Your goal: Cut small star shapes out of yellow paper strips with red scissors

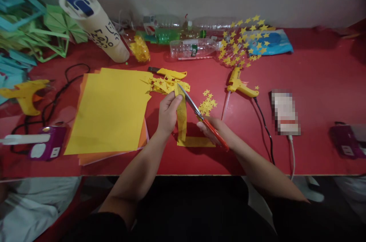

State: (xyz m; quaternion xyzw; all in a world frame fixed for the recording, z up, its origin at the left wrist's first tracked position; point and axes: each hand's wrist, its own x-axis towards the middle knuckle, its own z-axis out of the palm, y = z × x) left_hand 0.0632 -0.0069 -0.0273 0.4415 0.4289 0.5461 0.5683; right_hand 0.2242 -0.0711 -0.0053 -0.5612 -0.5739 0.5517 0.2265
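Your left hand (167, 114) has thumb and fingers pinched on the yellow strip (182, 120) near its upper end, so the strip sits right in your grasp and runs down toward you. Your right hand (223, 127) is closed around the red handles of the scissors (197, 112), whose blades reach across to the strip's top, just beside your left thumb. The strip looks like thin paper: expect it to be light, limp and easy to crease or tear, best held close to the blades. The scissors should feel stiffer and heavier, surest by the handles. Between your wrists, a flat yellow length (197, 141) lies at the strip's foot; I cannot tell whether they join. Farther out, cut stars (208, 104) lie beyond your right hand and yellow scraps (166, 86) beyond your left
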